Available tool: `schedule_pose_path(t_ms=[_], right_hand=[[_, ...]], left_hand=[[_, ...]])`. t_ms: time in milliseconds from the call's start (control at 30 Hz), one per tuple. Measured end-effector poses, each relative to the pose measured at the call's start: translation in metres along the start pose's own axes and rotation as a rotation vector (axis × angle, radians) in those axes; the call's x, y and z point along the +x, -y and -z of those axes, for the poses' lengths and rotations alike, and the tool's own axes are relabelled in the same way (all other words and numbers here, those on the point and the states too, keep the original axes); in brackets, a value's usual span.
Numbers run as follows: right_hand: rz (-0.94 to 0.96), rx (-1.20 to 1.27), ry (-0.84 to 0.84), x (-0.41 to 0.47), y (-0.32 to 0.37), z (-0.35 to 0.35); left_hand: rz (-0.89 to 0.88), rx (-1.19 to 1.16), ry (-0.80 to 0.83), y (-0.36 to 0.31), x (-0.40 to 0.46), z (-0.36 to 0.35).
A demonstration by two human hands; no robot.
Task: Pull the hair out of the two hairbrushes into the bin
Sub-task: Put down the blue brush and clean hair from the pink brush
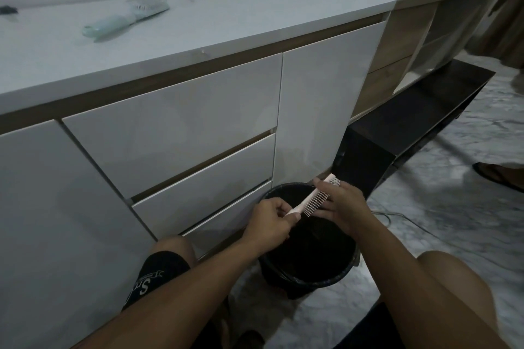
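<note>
The left hand (269, 221) grips the pink brush (309, 201) by its handle over the bin (309, 272); the right hand (344, 202), at 3 o'clock, fingers its bristles. A green brush (124, 20) lies on the table (226, 17).

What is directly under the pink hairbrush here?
The black bin, lined with a dark bag. Its inside is too dark to show any hair; both hands cover part of the rim.
</note>
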State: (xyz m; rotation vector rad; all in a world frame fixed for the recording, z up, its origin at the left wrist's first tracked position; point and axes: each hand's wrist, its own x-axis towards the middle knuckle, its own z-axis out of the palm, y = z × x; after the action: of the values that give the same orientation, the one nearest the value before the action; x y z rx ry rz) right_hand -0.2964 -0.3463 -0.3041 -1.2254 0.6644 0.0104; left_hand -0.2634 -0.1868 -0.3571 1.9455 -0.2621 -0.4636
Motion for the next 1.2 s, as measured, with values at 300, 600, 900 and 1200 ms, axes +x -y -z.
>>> schedule_pose_path(t_ms=[300, 600, 900, 1200], right_hand=[[0.011, 0.072, -0.098, 0.005, 0.004, 0.009], [0.205, -0.148, -0.157, 0.015, -0.001, 0.008], [0.455, -0.799, -0.09, 0.013, -0.025, -0.008], [0.377, -0.568, -0.263, 0.012, -0.009, -0.004]], left_hand=[[0.07, -0.111, 0.113, -0.008, -0.004, 0.008], [0.164, -0.222, 0.188, -0.016, -0.011, 0.017], [0.249, -0.297, 0.124, -0.021, -0.007, 0.016], [0.274, -0.111, 0.045, -0.019, 0.0, 0.023]])
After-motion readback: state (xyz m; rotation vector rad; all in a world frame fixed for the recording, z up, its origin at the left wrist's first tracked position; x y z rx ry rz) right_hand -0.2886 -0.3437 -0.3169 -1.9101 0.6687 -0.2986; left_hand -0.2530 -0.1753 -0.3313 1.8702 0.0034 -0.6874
